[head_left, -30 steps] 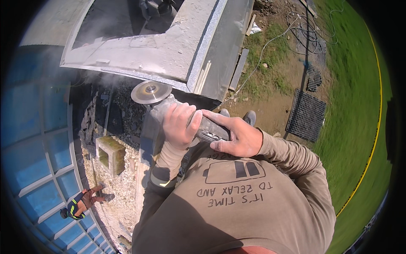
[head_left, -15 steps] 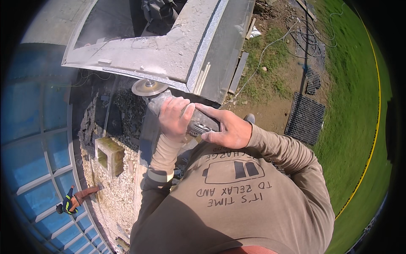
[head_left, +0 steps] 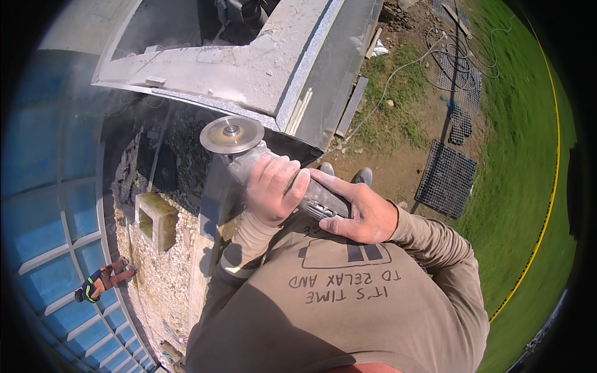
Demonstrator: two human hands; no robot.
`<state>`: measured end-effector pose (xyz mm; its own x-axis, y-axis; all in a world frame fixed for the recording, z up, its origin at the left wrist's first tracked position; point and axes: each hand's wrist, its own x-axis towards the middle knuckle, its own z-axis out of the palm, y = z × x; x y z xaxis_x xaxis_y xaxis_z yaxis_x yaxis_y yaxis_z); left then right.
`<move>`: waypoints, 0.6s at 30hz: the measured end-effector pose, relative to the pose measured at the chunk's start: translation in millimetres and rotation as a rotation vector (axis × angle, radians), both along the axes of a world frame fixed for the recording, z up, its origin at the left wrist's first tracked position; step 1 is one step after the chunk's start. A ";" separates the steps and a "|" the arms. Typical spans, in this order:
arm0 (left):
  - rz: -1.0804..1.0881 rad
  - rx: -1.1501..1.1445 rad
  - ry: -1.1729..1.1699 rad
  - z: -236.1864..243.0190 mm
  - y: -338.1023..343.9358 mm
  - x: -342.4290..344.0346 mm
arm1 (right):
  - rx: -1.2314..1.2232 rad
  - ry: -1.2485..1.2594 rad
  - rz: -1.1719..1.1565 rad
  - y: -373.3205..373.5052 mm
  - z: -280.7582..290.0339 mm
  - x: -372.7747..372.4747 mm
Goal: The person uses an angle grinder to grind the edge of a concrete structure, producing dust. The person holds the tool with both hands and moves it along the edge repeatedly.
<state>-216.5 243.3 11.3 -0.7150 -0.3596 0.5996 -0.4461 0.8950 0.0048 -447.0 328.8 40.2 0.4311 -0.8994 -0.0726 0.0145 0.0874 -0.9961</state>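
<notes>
An angle grinder (head_left: 249, 164), grey with dust, is held in both of my hands in front of my chest. My left hand (head_left: 274, 189) wraps round its front body, close behind the disc. Round the rear of the casing, by the vent slots, my right hand (head_left: 362, 208) is closed. The flat round cutting disc (head_left: 232, 135) points up and to the left, just short of the pale stone edging (head_left: 193, 101) of a dusty slab (head_left: 249, 73). Whether the disc touches that edge I cannot tell.
A hollow concrete block (head_left: 157, 222) lies on gravel at left. Beyond, a person (head_left: 102, 281) in a reflective vest is by blue glazing (head_left: 37, 217). Black plastic grid mats (head_left: 446, 177) and a coiled cable (head_left: 457, 59) lie right, before yellow tape (head_left: 540, 239) on grass. Dust hangs at upper left.
Both hands and the grinder have drawn back toward me and slightly right, away from the slab's edge. The disc now shows more of its face. The distant person has shifted.
</notes>
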 end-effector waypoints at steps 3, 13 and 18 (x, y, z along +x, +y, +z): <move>-0.002 -0.002 0.000 -0.9 -2.0 -0.5 | -0.049 -0.014 -0.025 -0.6 -3.6 1.0; 0.009 -0.006 0.027 -8.9 -21.8 7.3 | -0.016 -0.009 -0.006 -22.3 -8.4 10.8; 0.008 0.008 0.037 -14.0 -32.5 11.9 | -0.011 -0.070 -0.028 -34.1 -12.4 19.0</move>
<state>-204.6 210.8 -2.6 -0.6897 -0.3700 0.6224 -0.4524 0.8914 0.0286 -428.0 294.8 27.8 0.4098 -0.9116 -0.0337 0.0862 0.0754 -0.9934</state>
